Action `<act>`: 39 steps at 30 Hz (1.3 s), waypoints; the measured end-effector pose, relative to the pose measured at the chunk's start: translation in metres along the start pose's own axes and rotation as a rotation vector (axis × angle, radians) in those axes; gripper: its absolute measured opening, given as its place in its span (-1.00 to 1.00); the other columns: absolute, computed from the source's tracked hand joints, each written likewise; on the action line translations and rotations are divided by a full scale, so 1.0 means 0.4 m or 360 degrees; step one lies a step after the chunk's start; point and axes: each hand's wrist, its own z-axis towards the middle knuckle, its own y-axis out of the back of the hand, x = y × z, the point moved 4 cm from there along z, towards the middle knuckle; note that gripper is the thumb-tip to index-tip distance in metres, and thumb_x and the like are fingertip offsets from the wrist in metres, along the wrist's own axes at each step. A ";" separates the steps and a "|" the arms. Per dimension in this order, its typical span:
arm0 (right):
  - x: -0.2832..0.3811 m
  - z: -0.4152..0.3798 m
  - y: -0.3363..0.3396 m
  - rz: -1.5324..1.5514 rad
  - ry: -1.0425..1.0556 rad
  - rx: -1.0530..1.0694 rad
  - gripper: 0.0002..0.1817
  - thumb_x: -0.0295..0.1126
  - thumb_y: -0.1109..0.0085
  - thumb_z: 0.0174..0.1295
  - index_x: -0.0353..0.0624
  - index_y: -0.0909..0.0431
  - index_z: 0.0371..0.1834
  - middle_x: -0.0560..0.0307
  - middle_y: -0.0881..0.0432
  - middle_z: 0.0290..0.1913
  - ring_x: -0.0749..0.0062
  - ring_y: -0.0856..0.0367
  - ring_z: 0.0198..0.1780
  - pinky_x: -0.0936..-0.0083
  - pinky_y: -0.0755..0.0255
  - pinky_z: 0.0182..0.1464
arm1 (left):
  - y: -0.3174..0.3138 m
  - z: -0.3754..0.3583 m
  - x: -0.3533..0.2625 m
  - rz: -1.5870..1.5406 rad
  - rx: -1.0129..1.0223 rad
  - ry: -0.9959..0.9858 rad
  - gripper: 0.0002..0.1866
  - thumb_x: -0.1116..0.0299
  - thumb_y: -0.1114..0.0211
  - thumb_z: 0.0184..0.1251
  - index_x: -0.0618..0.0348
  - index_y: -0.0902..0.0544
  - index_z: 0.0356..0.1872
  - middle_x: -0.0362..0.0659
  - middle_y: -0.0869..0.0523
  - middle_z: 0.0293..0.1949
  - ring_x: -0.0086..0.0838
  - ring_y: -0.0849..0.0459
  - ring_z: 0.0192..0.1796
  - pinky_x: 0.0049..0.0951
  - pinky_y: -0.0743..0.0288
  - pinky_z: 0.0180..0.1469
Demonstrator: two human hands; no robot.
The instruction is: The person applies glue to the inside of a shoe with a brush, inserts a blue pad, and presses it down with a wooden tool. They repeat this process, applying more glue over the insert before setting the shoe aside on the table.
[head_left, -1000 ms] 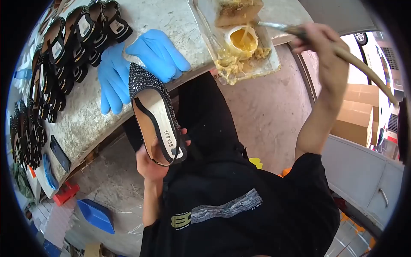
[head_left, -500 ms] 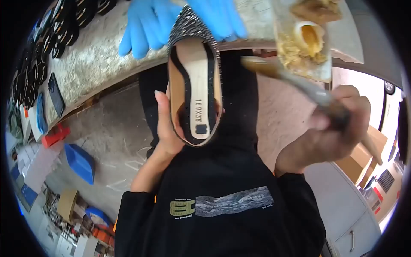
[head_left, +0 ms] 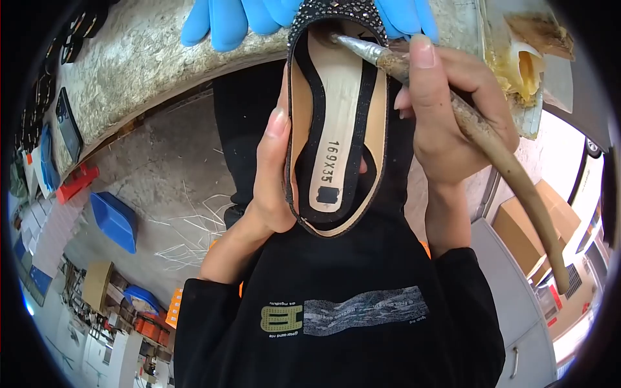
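Note:
My left hand (head_left: 272,168) grips a black flat shoe (head_left: 336,129) from its left side and underneath, sole down and toe pointing away from me. Dark glittering studs cover the shoe's toe, and the pale insole inside bears the stamp 169X35. In my right hand (head_left: 453,116) is a brush (head_left: 511,165) with a long, curved, stained handle and a metal collar. Its bristle end reaches into the toe part of the shoe, against the insole; the bristle tips are partly hidden under the upper.
Blue gloves (head_left: 229,26) lie on the worn bench (head_left: 155,71) behind the shoe. A yellow-crusted glue container (head_left: 527,68) stands on a board at right. A phone (head_left: 70,123) and several black shoes sit at left. On the floor is a blue dustpan (head_left: 115,220).
The brush has moved left from beside the glue container into the shoe's toe, carried by my right hand. The shoe has shifted slightly right in the view.

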 end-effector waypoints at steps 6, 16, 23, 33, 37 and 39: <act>0.017 0.010 0.002 0.0052 -0.0344 0.0057 -0.86 -0.57 -0.33 0.28 -0.31 -0.62 -0.45 0.04 -0.68 -0.53 0.59 -0.44 -0.74 0.75 -0.33 -0.63 | 0.000 0.017 -0.027 0.0312 0.0034 -0.0201 -0.24 -0.18 0.15 0.53 0.23 -0.25 0.50 0.10 -0.58 0.29 -0.19 -0.69 0.10 -0.34 -0.62 0.07; 0.047 0.000 0.026 0.0191 -0.0843 0.0032 -0.83 -0.54 -0.32 0.27 -0.29 -0.60 -0.48 0.00 -0.66 -0.56 0.58 -0.39 -0.78 0.76 -0.29 -0.65 | -0.012 0.033 -0.065 0.0729 -0.0181 -0.0592 -0.33 -0.08 0.11 0.55 0.31 -0.34 0.39 0.12 -0.58 0.27 -0.23 -0.66 0.17 -0.36 -0.61 0.07; 0.095 -0.033 0.043 0.0350 -0.1169 0.0000 -0.83 -0.54 -0.31 0.27 -0.28 -0.59 -0.49 -0.01 -0.65 -0.56 0.57 -0.37 -0.79 0.77 -0.28 -0.66 | 0.010 0.014 -0.061 0.1007 -0.0316 -0.0804 -0.39 -0.02 0.12 0.56 0.34 -0.41 0.31 0.12 -0.63 0.20 -0.26 -0.70 0.12 -0.41 -0.61 0.00; 0.166 -0.075 0.051 0.0447 -0.0915 0.0241 -0.88 -0.58 -0.28 0.21 -0.27 -0.60 -0.49 -0.01 -0.65 -0.53 0.54 -0.39 -0.75 0.71 -0.32 -0.60 | 0.024 0.038 -0.063 0.0841 0.0493 -0.1326 -0.67 0.17 0.19 0.61 0.15 -0.48 -0.04 -0.22 -0.57 -0.12 -0.58 -0.44 -0.11 -0.57 -0.30 0.00; 0.191 -0.070 0.049 0.0449 -0.0594 0.0398 -0.90 -0.61 -0.26 0.17 -0.27 -0.60 -0.48 -0.01 -0.65 -0.52 0.53 -0.41 -0.73 0.67 -0.35 -0.57 | 0.028 0.041 -0.066 0.0710 0.0252 -0.0821 -0.67 0.18 0.19 0.61 0.14 -0.51 -0.04 -0.25 -0.57 -0.13 -0.61 -0.41 -0.12 -0.58 -0.26 0.03; 0.202 -0.066 0.048 0.0449 -0.0427 0.0474 -0.91 -0.63 -0.25 0.15 -0.27 -0.60 -0.48 -0.01 -0.66 -0.51 0.53 -0.42 -0.71 0.65 -0.37 -0.55 | 0.047 0.042 -0.048 0.0593 -0.0083 -0.0245 -0.65 0.17 0.19 0.61 0.15 -0.52 0.00 -0.25 -0.58 -0.10 -0.60 -0.42 -0.10 -0.57 -0.26 0.04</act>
